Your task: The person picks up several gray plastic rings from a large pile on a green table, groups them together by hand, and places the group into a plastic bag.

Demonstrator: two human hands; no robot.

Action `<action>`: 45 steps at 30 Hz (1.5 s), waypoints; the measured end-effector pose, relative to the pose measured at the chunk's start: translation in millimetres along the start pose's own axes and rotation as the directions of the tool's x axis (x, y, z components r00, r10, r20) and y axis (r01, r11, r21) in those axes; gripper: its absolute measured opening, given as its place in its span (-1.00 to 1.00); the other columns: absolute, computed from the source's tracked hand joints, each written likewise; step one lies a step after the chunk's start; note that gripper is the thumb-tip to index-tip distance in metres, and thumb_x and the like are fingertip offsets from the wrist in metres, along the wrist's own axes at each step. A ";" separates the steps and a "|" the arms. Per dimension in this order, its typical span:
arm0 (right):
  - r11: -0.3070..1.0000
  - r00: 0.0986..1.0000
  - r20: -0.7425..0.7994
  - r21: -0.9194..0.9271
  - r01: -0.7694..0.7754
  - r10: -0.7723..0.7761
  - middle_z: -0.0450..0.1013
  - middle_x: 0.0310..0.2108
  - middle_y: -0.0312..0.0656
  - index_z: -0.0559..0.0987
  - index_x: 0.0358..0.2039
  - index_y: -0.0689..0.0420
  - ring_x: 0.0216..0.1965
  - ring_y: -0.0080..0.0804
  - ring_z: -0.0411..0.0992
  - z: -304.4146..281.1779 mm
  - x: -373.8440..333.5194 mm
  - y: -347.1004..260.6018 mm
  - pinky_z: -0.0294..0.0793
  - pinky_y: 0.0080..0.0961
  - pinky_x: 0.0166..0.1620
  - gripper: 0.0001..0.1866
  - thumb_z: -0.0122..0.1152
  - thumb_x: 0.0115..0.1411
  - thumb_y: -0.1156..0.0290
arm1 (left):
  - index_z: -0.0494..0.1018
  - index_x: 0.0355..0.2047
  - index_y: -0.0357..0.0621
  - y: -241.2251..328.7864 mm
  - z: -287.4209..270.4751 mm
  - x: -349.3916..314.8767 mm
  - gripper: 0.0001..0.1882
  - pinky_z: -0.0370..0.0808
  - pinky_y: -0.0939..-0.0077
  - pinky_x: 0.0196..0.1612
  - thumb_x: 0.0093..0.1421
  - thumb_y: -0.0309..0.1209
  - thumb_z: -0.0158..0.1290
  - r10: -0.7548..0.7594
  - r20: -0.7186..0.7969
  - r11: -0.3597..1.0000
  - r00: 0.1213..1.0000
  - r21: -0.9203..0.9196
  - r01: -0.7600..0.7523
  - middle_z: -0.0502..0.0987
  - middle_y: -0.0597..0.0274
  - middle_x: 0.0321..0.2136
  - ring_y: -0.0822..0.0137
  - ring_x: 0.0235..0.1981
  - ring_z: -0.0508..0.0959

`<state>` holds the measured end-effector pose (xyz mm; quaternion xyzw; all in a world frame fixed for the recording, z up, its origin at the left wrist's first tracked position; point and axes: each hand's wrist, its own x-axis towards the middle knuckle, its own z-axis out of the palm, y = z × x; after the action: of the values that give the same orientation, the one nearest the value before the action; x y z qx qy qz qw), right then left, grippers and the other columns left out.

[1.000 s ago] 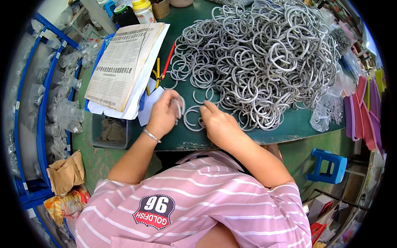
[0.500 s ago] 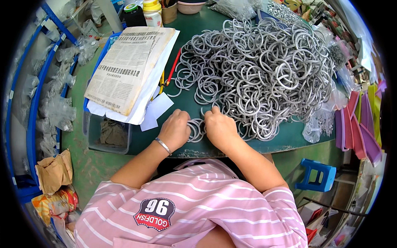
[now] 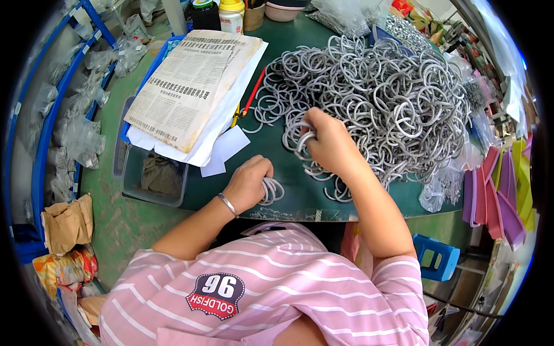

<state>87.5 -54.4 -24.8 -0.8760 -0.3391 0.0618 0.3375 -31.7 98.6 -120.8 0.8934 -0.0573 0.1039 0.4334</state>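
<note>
A big heap of grey open metal rings covers the right half of the green table. My left hand is closed near the front edge, with a few of these C-shaped rings sticking out at its right side. At the heap's near left edge, my right hand has its fingers bent down around a ring. Its fingertips are partly hidden, so how many rings they grip does not show.
Left of the hands, newspaper sheets lie over a blue tray, beside a clear bin holding a dark cloth. A red pencil and white paper lie between papers and heap. A blue stool stands at right.
My right hand has moved away from my left, forward and right to the heap's edge. The left hand stays low with its rings. The view has shifted slightly.
</note>
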 end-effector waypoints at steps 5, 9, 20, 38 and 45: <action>0.909 0.960 0.198 -0.404 -0.107 0.200 0.33 -0.13 0.25 0.46 -0.25 0.32 -0.17 0.15 0.45 49.5 18.6 30.1 0.49 -0.18 -0.11 -0.75 0.11 0.00 0.59 | 0.31 -0.53 -0.24 -4.6 8.4 10.9 -0.71 0.34 0.31 -0.46 -0.10 -0.46 0.25 -0.029 -0.046 1.000 0.999 0.005 0.029 0.35 0.08 -0.58 0.03 -0.52 0.40; 0.879 0.970 0.145 -0.465 -0.106 0.193 0.41 -0.24 0.18 0.45 -0.26 0.37 -0.24 0.05 0.50 57.4 12.6 19.7 0.53 -0.25 -0.19 -0.73 0.13 0.01 0.54 | 0.32 -0.51 -0.22 -5.4 6.6 15.4 -0.81 0.37 0.26 -0.43 -0.10 -0.55 0.14 -0.043 -0.047 0.999 0.998 0.007 0.043 0.39 0.07 -0.55 0.03 -0.48 0.44; 0.992 0.978 0.191 -0.107 -0.066 0.085 0.48 -0.30 0.02 0.54 -0.30 0.22 -0.23 0.03 0.45 -26.3 0.6 1.8 0.41 -0.21 -0.16 -0.78 0.10 -0.03 0.54 | 0.24 0.04 -0.14 6.8 7.2 23.6 -0.35 0.39 0.26 -0.48 -0.05 -0.36 0.27 -0.159 -0.177 0.985 0.971 -0.091 0.145 0.36 0.11 -0.63 0.04 -0.59 0.43; 0.963 0.991 -0.108 -0.246 -0.107 0.082 0.47 -0.40 0.09 0.44 -0.37 0.23 -0.30 0.11 0.44 -20.2 -17.5 24.7 0.45 -0.15 -0.25 -0.86 0.09 0.02 0.49 | 0.42 -0.47 -0.28 10.1 9.8 29.8 -0.83 0.42 0.19 -0.24 -0.12 -0.54 0.14 0.072 0.316 0.971 0.946 0.197 -0.139 0.43 -0.02 -0.43 -0.03 -0.35 0.47; 0.843 0.972 -0.087 -0.518 0.142 -0.217 0.42 -0.40 0.01 0.42 -0.32 0.16 -0.29 0.02 0.46 -8.6 8.8 26.9 0.43 -0.12 -0.24 -0.80 0.05 -0.03 0.56 | 0.46 -0.42 -0.23 15.2 -3.2 13.4 -0.80 0.40 0.24 -0.30 -0.14 -0.62 0.07 0.029 0.153 0.971 0.988 0.230 -0.064 0.45 0.04 -0.47 0.03 -0.39 0.48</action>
<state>111.9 -68.0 -34.2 -0.9002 -0.3991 -0.1244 0.1223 -22.1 91.5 -104.1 0.9420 -0.0977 0.0532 0.3168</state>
